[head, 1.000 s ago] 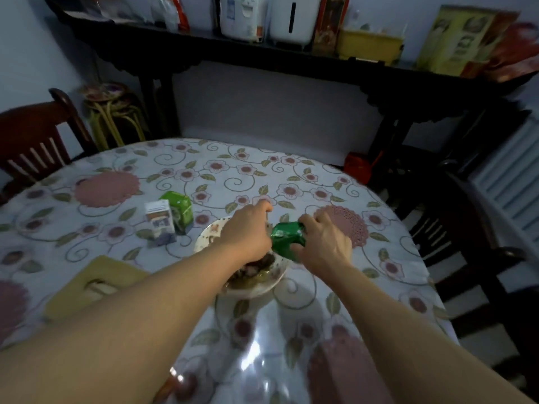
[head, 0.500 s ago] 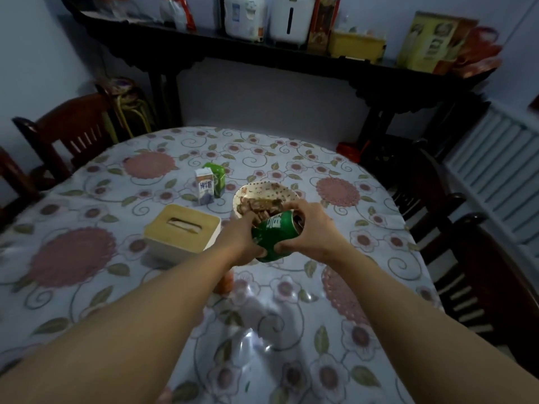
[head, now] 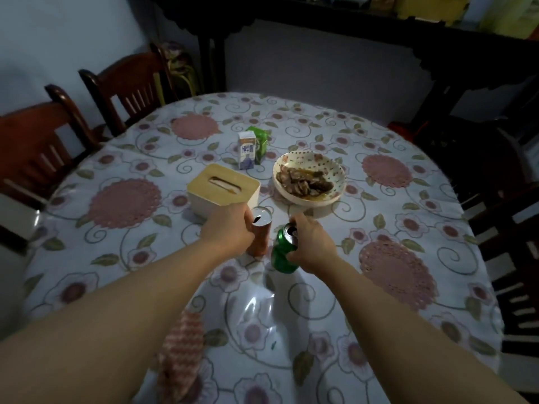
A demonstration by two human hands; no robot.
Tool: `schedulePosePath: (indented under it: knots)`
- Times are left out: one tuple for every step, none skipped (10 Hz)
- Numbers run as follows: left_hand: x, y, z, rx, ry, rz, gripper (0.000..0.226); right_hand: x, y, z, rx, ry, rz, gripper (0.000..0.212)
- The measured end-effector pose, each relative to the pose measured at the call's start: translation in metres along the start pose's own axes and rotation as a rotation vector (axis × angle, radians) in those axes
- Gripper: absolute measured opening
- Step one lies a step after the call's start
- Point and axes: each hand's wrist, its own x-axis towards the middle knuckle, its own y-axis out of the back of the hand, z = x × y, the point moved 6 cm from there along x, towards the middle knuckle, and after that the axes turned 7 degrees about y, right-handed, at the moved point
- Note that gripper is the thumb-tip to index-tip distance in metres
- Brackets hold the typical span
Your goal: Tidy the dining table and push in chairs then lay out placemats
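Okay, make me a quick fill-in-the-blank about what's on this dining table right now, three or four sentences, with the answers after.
1. The right hand grips a dented can coloured ____.
2. The left hand holds an orange can whose top is ____.
3. The tissue box has a lid that looks like ____.
4. The bowl of food lies to the ____ of the tissue box as the camera sees it.

Missing words: green; open; wood; right

Glossy plastic cover (head: 291,310) over the worktop's floral cloth; shiny metal cans, green (head: 282,255) and orange (head: 260,234); wooden-lidded tissue box (head: 223,183); glazed ceramic bowl (head: 335,170)
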Motion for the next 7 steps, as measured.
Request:
schedulePosePath:
  knots:
    - [0.000,-0.009,-0.025,0.023,0.043,-0.003,0.023,0.007,-0.018,0.001,-0.052,-0.001,-0.003,0.059]
    - [0.001,-0.020,-0.046,0.037,0.091,-0.011,0.024,0.010,-0.034,0.005,-0.085,-0.010,0.000,0.060]
    - [-0.003,-0.027,-0.057,0.050,0.131,-0.046,0.028,0.008,-0.040,0.010,-0.059,-0.014,0.004,0.078]
    - [-0.012,-0.030,-0.057,0.052,0.177,-0.098,0.038,0.002,-0.031,0.014,-0.033,-0.016,0.034,0.099]
    - [-0.024,-0.028,-0.048,0.039,0.188,-0.123,0.041,-0.011,-0.011,0.014,-0.031,-0.016,0.043,0.102]
    - [-0.042,-0.024,-0.037,0.018,0.171,-0.145,0.046,-0.031,0.010,0.010,-0.048,-0.001,0.060,0.094]
    - [-0.061,-0.016,-0.030,-0.012,0.184,-0.162,0.054,-0.053,0.020,0.004,-0.055,0.004,0.056,0.085]
